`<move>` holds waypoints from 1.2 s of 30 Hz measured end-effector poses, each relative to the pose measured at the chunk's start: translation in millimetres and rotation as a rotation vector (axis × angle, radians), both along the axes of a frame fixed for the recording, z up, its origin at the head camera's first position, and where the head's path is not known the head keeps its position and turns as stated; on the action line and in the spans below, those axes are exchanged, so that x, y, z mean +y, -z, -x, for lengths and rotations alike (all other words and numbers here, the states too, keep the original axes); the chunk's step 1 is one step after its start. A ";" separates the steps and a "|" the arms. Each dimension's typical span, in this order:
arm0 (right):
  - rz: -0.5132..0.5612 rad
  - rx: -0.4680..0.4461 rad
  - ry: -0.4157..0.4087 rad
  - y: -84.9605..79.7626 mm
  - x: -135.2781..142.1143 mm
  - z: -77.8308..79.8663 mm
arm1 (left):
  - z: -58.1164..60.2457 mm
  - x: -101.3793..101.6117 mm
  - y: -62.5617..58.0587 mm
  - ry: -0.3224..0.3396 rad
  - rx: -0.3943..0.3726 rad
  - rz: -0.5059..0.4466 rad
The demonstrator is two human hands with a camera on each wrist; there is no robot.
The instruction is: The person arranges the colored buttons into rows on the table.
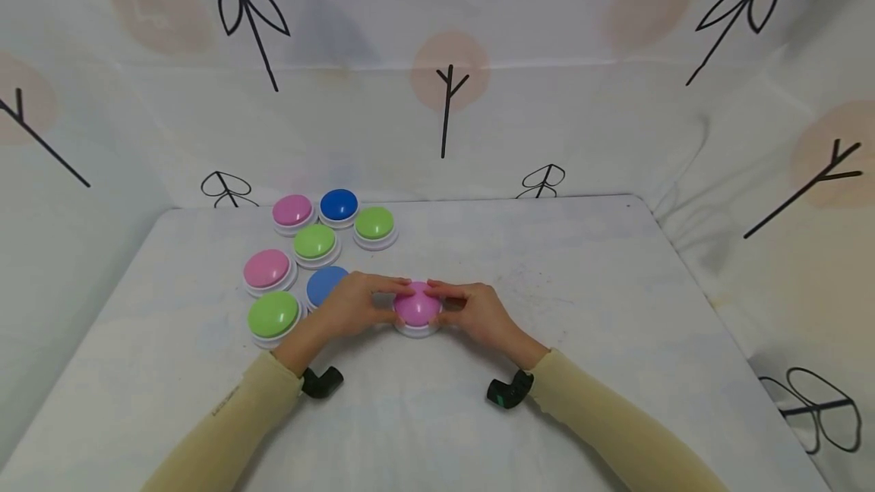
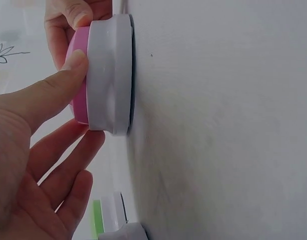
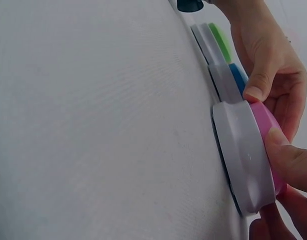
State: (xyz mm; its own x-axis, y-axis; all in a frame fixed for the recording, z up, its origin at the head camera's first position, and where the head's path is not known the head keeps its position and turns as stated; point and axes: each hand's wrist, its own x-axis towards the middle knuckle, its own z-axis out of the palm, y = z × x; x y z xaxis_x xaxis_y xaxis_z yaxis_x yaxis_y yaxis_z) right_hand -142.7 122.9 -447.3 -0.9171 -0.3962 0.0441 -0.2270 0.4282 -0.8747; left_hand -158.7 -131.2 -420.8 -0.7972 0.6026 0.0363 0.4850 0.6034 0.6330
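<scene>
A round pink dome push button (image 1: 418,308) with a white base stands on the white table (image 1: 424,416), dome up. My left hand (image 1: 354,306) grips it from the left, thumb on the near side of the dome and fingers around the far side. From the opposite side my right hand (image 1: 481,315) holds the same button, its thumb also at the near edge. In the left wrist view the thumb (image 2: 61,82) presses the pink rim, while fingertips touch the white base (image 2: 109,75). The base sits right at the tabletop in the right wrist view.
Left of my hands stand several similar buttons: a green one (image 1: 273,315), a light blue one (image 1: 324,284) partly behind my left hand, a pink one (image 1: 266,269) and a dark blue one (image 1: 339,206). A patterned white cloth (image 1: 383,120) hangs behind the table.
</scene>
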 end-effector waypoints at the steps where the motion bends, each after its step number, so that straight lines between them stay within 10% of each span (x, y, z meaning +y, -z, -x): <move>1: 0.004 -0.002 -0.003 0.5 0.4 -0.2 | -0.3 0.2 -0.1 0.001 0.002 0.002; 36: 0.014 -0.028 0.001 -5.1 1.8 2.5 | 0.5 -10.1 -7.6 -0.007 -0.025 -0.020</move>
